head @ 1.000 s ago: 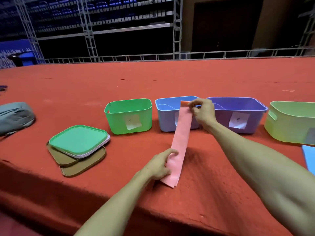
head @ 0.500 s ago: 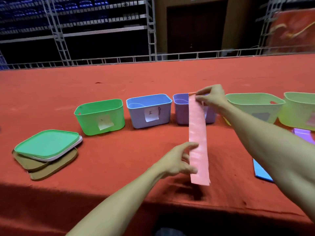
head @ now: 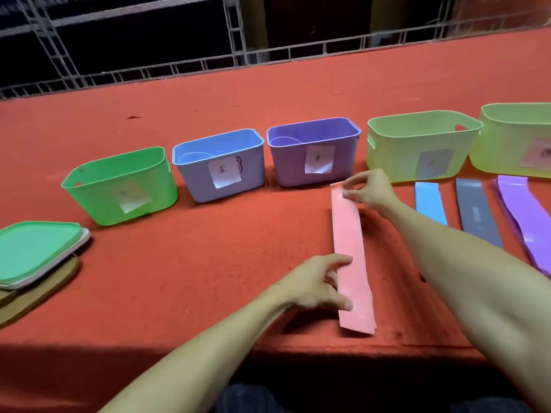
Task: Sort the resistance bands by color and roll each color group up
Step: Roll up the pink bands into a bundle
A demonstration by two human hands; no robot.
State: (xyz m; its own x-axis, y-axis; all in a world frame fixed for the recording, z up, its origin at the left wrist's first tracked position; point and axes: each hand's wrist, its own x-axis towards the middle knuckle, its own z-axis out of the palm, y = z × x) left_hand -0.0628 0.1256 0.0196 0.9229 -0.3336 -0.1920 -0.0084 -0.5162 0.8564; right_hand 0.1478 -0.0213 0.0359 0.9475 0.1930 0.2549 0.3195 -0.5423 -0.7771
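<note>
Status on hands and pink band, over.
Right hand pinches far end of long pink resistance band; left hand touches near edge, grip unclear. Band lies on red tabletop. Nothing blocking.

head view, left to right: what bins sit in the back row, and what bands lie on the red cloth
bins: green bin → blue bin → purple bin → pale green bin → second pale green bin. bands: pink band → light blue band → dark grey band → purple band

I see a red carpeted platform [head: 208, 108] running under and well beyond the fingers [head: 343, 259]. Past them a grey metal railing [head: 190, 67] edges it; behind that, truss frames [head: 238, 28] stand against a dark hall.
</note>
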